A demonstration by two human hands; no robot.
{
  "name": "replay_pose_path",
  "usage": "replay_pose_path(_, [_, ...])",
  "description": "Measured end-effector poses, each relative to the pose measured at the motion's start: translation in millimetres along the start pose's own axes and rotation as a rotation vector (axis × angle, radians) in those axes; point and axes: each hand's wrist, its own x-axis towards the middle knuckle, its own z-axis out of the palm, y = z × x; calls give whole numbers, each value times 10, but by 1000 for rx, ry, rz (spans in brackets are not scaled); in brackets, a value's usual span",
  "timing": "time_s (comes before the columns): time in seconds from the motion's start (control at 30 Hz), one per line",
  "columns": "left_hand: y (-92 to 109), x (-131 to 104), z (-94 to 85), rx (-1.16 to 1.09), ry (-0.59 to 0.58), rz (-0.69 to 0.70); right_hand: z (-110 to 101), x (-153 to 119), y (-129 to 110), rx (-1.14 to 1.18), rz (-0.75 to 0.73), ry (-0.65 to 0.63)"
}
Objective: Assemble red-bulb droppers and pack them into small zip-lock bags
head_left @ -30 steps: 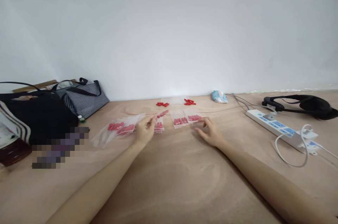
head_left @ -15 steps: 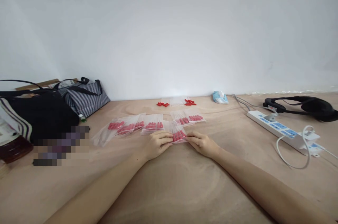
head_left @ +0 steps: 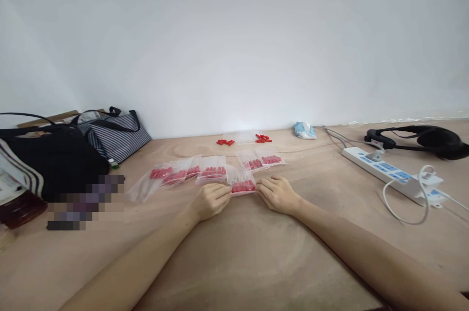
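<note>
Between my hands a clear plastic bag [head_left: 242, 186] holds a row of red pieces. My left hand [head_left: 211, 201] pinches its left edge, and my right hand [head_left: 277, 195] pinches its right edge. Behind lie more clear bags with red pieces: one bag [head_left: 213, 172] just beyond my left hand, overlapping bags [head_left: 161, 174] further left, and two bags [head_left: 271, 159] behind my right hand. Near the wall are two small piles of loose red pieces, a left pile [head_left: 224, 142] and a right pile [head_left: 263, 139], with flat clear bags [head_left: 245, 137] between them.
On the left stand a black bag [head_left: 62, 162] and a striped bag [head_left: 119, 136], with a dark red container [head_left: 22, 209] in front. A blue-and-white packet [head_left: 304, 130] lies near the wall. At right are a white power strip [head_left: 388, 173] with cables and a black headset [head_left: 436, 142].
Both hands and the bag between them have shifted slightly left. The red pieces in that bag now sit in a more even row.
</note>
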Motion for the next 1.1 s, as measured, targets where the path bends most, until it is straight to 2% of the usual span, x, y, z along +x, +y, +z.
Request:
replay_pose_path(0.13, [76,83,78,-103,8,-153,9,31,-35,53,98,-16])
replay_pose_path(0.2, [126,131,129,-141,18,-185,17,47,-70,77,120,-19])
replay_pose_path(0.33, [173,175,192,-142,39,-176,29,66,-133,102,159,-25])
replay_pose_path(0.5, [154,179,183,-90,39,-121,18,78,-158,126,178,-25])
replay_pose_path(0.77, [126,199,158,-30,30,-34,2,116,-210,81,84,90])
replay_pose_path(0.97, [89,133,109,-93,113,-140,-21,89,-157,70,162,153])
replay_pose_path(1.1, [77,108,98,-91,133,-117,-25,76,-131,81,114,183])
